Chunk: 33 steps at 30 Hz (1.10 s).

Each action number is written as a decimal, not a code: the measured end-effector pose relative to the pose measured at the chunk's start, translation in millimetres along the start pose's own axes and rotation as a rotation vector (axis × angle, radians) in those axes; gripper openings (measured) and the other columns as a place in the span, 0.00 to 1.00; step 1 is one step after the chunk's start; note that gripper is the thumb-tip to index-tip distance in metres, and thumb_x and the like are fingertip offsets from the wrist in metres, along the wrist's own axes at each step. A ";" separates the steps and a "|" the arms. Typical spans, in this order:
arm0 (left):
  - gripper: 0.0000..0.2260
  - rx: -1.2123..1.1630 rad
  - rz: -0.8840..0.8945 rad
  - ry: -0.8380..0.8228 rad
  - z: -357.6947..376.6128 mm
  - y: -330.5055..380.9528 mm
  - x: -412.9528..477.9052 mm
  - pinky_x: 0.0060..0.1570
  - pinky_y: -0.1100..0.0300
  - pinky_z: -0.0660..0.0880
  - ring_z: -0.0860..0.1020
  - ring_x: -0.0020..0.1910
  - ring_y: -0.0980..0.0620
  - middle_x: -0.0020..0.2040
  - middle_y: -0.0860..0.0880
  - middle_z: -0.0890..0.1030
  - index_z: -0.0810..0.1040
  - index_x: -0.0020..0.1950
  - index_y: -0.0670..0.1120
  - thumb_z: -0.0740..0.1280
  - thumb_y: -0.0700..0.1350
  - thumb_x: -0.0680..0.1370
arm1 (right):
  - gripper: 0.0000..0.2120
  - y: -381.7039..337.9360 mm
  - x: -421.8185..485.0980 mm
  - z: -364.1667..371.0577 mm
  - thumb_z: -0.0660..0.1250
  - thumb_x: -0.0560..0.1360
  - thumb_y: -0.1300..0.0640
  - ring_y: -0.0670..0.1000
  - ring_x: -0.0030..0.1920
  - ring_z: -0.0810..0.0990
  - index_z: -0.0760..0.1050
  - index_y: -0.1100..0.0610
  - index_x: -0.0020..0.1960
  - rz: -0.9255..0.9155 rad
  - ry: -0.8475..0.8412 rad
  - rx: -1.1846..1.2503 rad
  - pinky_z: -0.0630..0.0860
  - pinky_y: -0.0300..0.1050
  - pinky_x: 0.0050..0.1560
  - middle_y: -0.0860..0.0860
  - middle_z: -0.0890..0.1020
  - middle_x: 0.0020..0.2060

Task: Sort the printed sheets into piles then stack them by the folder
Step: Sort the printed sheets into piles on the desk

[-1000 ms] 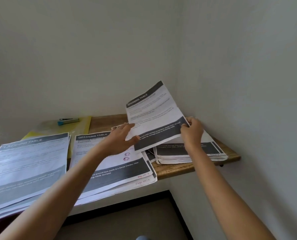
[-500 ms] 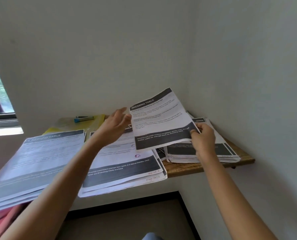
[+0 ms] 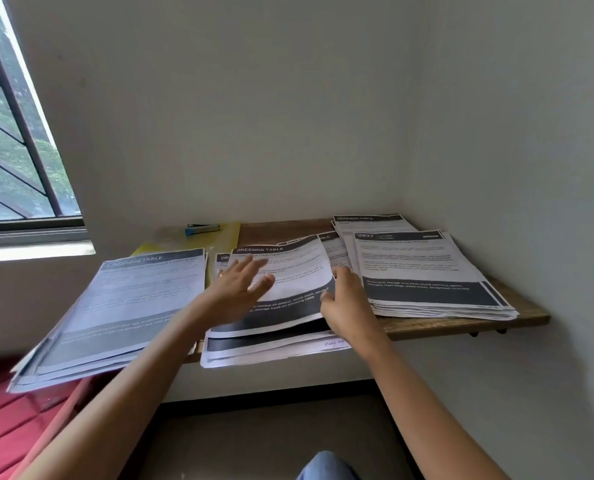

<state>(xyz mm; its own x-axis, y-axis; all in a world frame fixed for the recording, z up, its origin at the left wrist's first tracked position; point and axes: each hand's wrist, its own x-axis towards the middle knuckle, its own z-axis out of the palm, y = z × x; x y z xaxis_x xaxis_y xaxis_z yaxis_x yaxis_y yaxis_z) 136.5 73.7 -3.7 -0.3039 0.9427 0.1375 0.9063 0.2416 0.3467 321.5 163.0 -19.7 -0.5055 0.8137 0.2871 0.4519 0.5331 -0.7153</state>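
A printed sheet [image 3: 288,268] headed "DRESSING TABLE" lies on top of the middle pile [image 3: 274,351] on the wooden shelf [image 3: 461,323]. My left hand [image 3: 240,289] rests flat on it with fingers spread. My right hand [image 3: 344,303] pinches the sheet's right edge, thumb on top, and that corner is still slightly lifted. A second pile [image 3: 132,306] lies to the left and overhangs the shelf. A third pile [image 3: 427,271] sits to the right, with more sheets [image 3: 368,221] behind it. The yellow folder [image 3: 226,235] lies at the back left.
A blue stapler [image 3: 202,229] rests on the folder. Walls close the shelf in at the back and right. A barred window [image 3: 18,150] is at the left, and a red quilted surface [image 3: 4,417] lies below the left pile.
The sheet held up in the air has come down onto the middle pile. My left hand moved from the sheet's left edge onto its face.
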 end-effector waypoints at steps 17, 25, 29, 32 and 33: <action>0.31 0.247 -0.110 -0.191 28.4 1.3 -10.0 0.74 0.43 0.40 0.47 0.78 0.44 0.79 0.48 0.51 0.50 0.79 0.56 0.44 0.66 0.78 | 0.28 14.9 24.1 8.4 0.46 0.83 0.45 0.51 0.77 0.41 0.45 0.57 0.78 -0.170 -0.520 -0.519 0.35 0.52 0.75 0.54 0.45 0.77; 0.40 0.247 -0.043 -0.128 -2.9 23.0 36.7 0.75 0.41 0.48 0.51 0.78 0.44 0.79 0.47 0.56 0.56 0.78 0.51 0.42 0.71 0.71 | 0.26 -7.3 62.4 -36.2 0.55 0.80 0.43 0.57 0.69 0.67 0.61 0.58 0.73 -0.144 -0.384 -0.373 0.65 0.51 0.67 0.56 0.67 0.71; 0.30 0.152 0.015 -0.034 -11.2 42.5 77.0 0.71 0.43 0.60 0.63 0.73 0.43 0.74 0.43 0.65 0.63 0.74 0.44 0.51 0.63 0.80 | 0.28 2.7 115.9 -58.5 0.59 0.79 0.46 0.57 0.69 0.68 0.62 0.61 0.73 -0.098 -0.237 -0.409 0.66 0.49 0.65 0.58 0.68 0.70; 0.27 0.050 0.044 0.000 -7.8 48.6 116.7 0.62 0.52 0.69 0.71 0.67 0.44 0.70 0.44 0.71 0.67 0.72 0.45 0.53 0.61 0.80 | 0.20 21.5 154.9 -63.7 0.57 0.81 0.50 0.59 0.64 0.72 0.67 0.64 0.66 -0.067 -0.181 -0.455 0.68 0.48 0.58 0.61 0.73 0.64; 0.26 0.029 0.048 0.007 -3.6 47.8 132.1 0.58 0.55 0.70 0.72 0.65 0.44 0.69 0.44 0.72 0.68 0.71 0.45 0.53 0.60 0.80 | 0.18 31.0 165.9 -62.4 0.56 0.81 0.52 0.60 0.61 0.73 0.69 0.65 0.63 -0.059 -0.162 -0.462 0.69 0.48 0.56 0.62 0.75 0.61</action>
<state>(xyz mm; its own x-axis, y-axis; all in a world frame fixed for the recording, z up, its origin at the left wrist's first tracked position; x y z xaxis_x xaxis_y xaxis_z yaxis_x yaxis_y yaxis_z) 138.6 208.9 34.3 -0.2616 0.9518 0.1599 0.9280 0.2026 0.3126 297.6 329.0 45.5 -0.6314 0.7519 0.1899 0.6790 0.6543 -0.3331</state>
